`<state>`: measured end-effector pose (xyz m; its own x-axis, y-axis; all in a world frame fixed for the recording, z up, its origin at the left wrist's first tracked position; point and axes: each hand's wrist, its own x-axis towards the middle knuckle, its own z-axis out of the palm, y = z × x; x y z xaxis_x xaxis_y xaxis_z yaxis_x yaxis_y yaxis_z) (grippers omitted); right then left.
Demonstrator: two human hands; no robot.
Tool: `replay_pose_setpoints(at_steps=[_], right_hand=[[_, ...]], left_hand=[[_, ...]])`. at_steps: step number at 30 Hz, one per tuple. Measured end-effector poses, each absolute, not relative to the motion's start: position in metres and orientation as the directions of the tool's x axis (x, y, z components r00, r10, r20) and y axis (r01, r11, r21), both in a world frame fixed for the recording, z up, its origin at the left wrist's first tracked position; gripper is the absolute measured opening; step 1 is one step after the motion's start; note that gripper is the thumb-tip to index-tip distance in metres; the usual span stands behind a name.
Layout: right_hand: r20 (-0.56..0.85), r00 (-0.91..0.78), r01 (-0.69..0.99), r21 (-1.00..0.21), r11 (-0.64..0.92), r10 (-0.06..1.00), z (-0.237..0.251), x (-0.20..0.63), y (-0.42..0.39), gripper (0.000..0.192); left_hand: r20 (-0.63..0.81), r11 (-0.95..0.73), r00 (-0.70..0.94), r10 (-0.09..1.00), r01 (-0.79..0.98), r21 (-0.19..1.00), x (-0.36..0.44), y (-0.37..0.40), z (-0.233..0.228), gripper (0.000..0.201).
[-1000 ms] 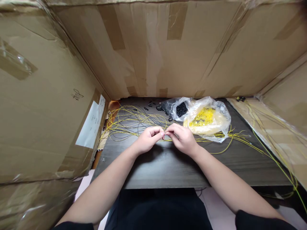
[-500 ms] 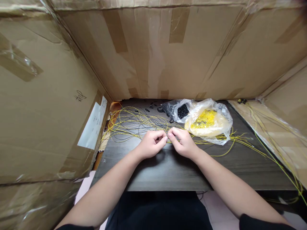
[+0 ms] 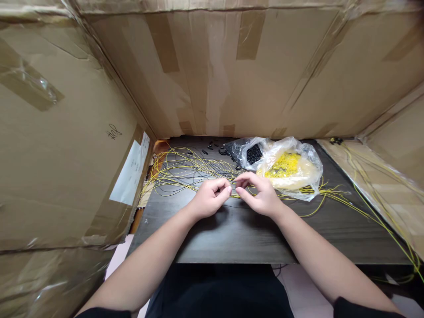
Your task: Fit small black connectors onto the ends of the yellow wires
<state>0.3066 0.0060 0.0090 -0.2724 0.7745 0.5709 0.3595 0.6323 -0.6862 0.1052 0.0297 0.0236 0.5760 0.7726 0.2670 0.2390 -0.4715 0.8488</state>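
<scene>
My left hand [image 3: 212,197] is pinched closed over the middle of the dark table [image 3: 232,245]; whatever lies between its thumb and fingertips is too small to make out. Just to its right, my right hand [image 3: 260,194] has thumb and fingers apart, with nothing visible between them. Both hands are above a bundle of thin yellow and black wires [image 3: 185,170] that runs across the table. Behind my right hand lies a clear plastic bag of small yellow parts [image 3: 283,164]. Beside that sits a second bag with small black parts [image 3: 254,153].
Loose black pieces [image 3: 204,151] lie near the back edge. More yellow wires [image 3: 374,181] trail over a taped cardboard sheet at the right and hang past the table's edge. Cardboard walls [image 3: 215,79] enclose the back and sides; a white paper label [image 3: 126,176] is stuck on the left one.
My right hand has opened its pinch and moved slightly right, away from the left fingertips. My left hand keeps its pinch in nearly the same place.
</scene>
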Motion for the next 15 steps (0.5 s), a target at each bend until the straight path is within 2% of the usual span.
replay_pose_setpoints(at_steps=[4, 15], right_hand=[[0.603, -0.303, 0.401, -0.622, 0.673, 0.738, 0.0077, 0.3015, 0.0058, 0.004], [0.624, -0.22, 0.446, -0.62, 0.646, 0.75, 0.005, 0.2965, 0.0033, 0.017]], left_hand=[[0.279, -0.476, 0.579, 0.766, 0.219, 0.852, 0.1049, 0.0309, 0.0232, 0.029], [0.356, -0.649, 0.631, 0.689, 0.318, 0.692, 0.1068, 0.0271, 0.0174, 0.025]])
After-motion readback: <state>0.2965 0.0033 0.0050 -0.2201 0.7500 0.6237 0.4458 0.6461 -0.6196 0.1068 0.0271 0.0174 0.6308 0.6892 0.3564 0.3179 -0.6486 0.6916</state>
